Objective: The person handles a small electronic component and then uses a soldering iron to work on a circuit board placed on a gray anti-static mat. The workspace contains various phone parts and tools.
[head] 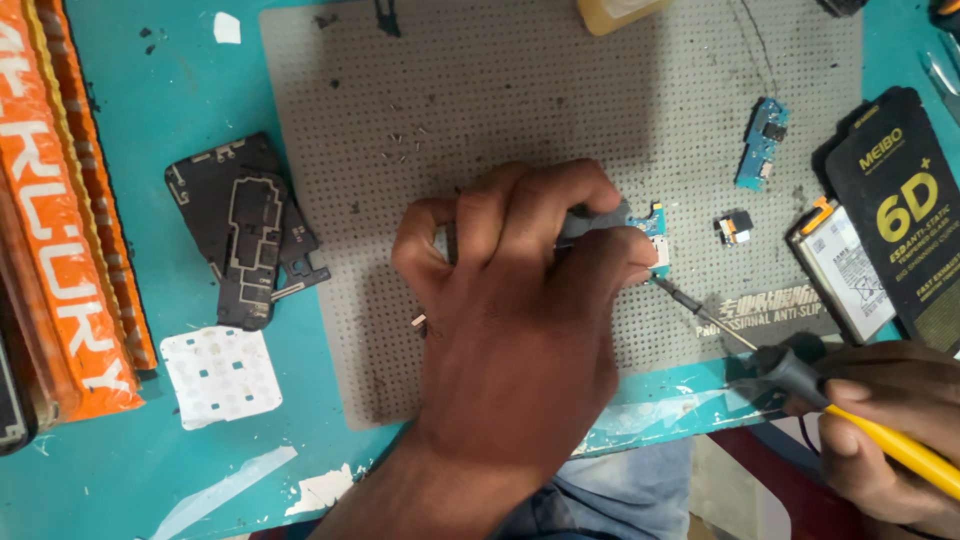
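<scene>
Item, step in hand: driving or loosening a small fastener on a phone circuit board, as we judge it.

Left hand (pixel 520 300): fingers closed down on a small blue circuit board (pixel 652 222), pinning it flat on the grey perforated mat (pixel 520 90). Most of the board is hidden under our fingers; only its right end shows.

Right hand (pixel 885 420): fingers wrapped shut around the yellow-handled screwdriver (pixel 800 375), at the lower right, just off the mat's edge. The thin shaft slants up and left, its tip at the exposed end of the board, just beside our left fingertips.

Advice, by our judgement: we should keep the left fingers pressing straight down so the board cannot turn with the tip. The shaft leans steeply, and a more upright tool would seat better and slip less. We should use light turning force only, since the tip works very near our fingers.

Nearby on the mat: a second blue circuit board (pixel 762 142), well apart to the upper right; a small black-and-white component (pixel 735 227) between the two; tiny loose screws (pixel 405 140) scattered towards the upper left, worth keeping clear of our wrist.

Off the mat, on the teal worktop (pixel 150 440): a black shield frame (pixel 245 230), a white perforated sheet (pixel 220 375), an orange box (pixel 65 230), a battery (pixel 845 275) and a black packet (pixel 905 215).
</scene>
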